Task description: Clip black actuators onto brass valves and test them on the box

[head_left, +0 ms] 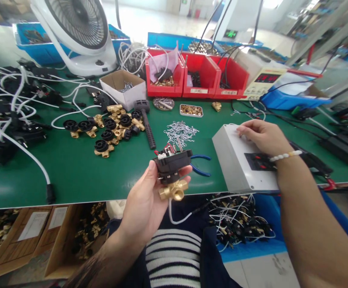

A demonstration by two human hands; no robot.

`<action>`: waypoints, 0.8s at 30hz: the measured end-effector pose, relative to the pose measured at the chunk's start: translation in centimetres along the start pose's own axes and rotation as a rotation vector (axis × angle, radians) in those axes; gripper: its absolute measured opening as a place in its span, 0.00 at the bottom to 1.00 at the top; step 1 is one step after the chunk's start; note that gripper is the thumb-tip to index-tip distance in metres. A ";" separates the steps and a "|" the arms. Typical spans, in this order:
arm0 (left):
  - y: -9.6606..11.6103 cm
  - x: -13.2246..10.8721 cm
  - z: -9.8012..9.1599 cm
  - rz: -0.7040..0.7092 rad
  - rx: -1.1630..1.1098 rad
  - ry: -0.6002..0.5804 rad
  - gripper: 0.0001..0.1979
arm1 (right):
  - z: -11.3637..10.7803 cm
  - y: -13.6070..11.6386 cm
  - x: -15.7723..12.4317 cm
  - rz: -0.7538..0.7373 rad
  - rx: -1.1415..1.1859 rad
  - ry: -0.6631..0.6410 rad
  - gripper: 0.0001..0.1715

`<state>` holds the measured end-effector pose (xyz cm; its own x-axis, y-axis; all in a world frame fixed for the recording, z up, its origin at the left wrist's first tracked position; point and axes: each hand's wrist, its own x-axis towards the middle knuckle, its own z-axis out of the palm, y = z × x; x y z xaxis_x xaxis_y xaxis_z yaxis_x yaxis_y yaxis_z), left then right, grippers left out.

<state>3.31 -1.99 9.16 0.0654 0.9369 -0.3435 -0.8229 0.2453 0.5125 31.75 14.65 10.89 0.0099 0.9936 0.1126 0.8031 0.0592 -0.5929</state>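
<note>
My left hand [146, 200] is wrapped round a motorized brass valve [175, 176], holding it above the bench's front edge. Its black actuator housing is uppermost, with small parts and red wires exposed on top; the brass body points down. A white cable [180, 221] hangs from it. My right hand [259, 136] rests on a grey control box [234, 160], its fingers pinched together at the upper left of the top panel. What they grip there is hidden. Blue-handled pliers [201, 165] lie behind the valve, their jaws out of sight.
Brass valves with black caps [110, 132] lie left beside a black mallet [146, 124]. Metal clips [180, 133] are piled mid-bench. Red bins [199, 76], a white fan [80, 32] and a power supply [259, 76] stand behind. A blue crate [270, 208] sits below.
</note>
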 end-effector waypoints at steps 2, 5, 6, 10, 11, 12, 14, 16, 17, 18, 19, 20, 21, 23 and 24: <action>-0.1 0.3 -0.1 0.056 0.047 0.027 0.14 | 0.1 0.2 0.0 -0.016 0.017 0.001 0.14; 0.0 0.7 -0.6 0.117 0.100 0.028 0.09 | 0.0 0.5 0.1 -0.031 0.023 0.005 0.15; 0.1 0.7 -0.7 0.124 0.112 0.026 0.11 | 0.0 0.6 0.1 -0.035 0.022 0.003 0.15; 0.3 0.7 -1.0 0.094 0.132 0.024 0.16 | -0.1 0.4 -0.2 -0.037 0.028 -0.010 0.12; 0.3 0.7 -1.1 0.078 0.139 0.016 0.16 | -0.1 0.4 -0.2 -0.034 0.028 -0.015 0.12; 0.3 0.6 -1.1 0.063 0.145 0.005 0.15 | 0.0 0.4 -0.3 -0.032 0.026 -0.017 0.12; 0.3 0.6 -1.1 0.040 0.149 -0.013 0.14 | 0.0 0.6 -0.1 -0.036 0.029 -0.026 0.12; 0.3 0.6 -1.0 0.028 0.146 -0.015 0.15 | -0.3 1.4 0.3 -0.047 0.065 -0.041 0.15; 0.4 0.7 -1.0 0.021 0.147 -0.015 0.16 | -0.6 2.0 0.6 -0.054 0.090 -0.052 0.18; 0.4 0.7 -1.0 0.015 0.151 -0.012 0.17 | -1.1 2.5 0.8 -0.061 0.109 -0.059 0.22; 0.5 0.7 -1.0 0.009 0.156 -0.011 0.18 | -1.7 2.9 0.9 -0.070 0.115 -0.052 0.27; 0.6 0.7 -1.0 0.006 0.160 -0.013 0.19 | -2.3 3.1 0.7 -0.083 0.105 -0.027 0.31; 0.6 0.7 -1.0 0.005 0.164 -0.015 0.19 | -3.0 3.0 0.2 -0.105 0.086 0.010 0.33; 0.7 0.8 -1.0 0.005 0.169 -0.024 0.20 | -4.0 1.9 -1.9 -0.181 0.064 0.081 0.31; 0.6 0.8 -0.9 0.003 0.171 -0.031 0.20 | -4.3 1.0 -3.5 -0.237 0.075 0.081 0.28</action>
<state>2.29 -1.34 8.48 0.0824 0.9444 -0.3184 -0.7153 0.2785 0.6409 35.05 10.86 13.37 -0.1227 0.9405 0.3170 0.7426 0.2989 -0.5994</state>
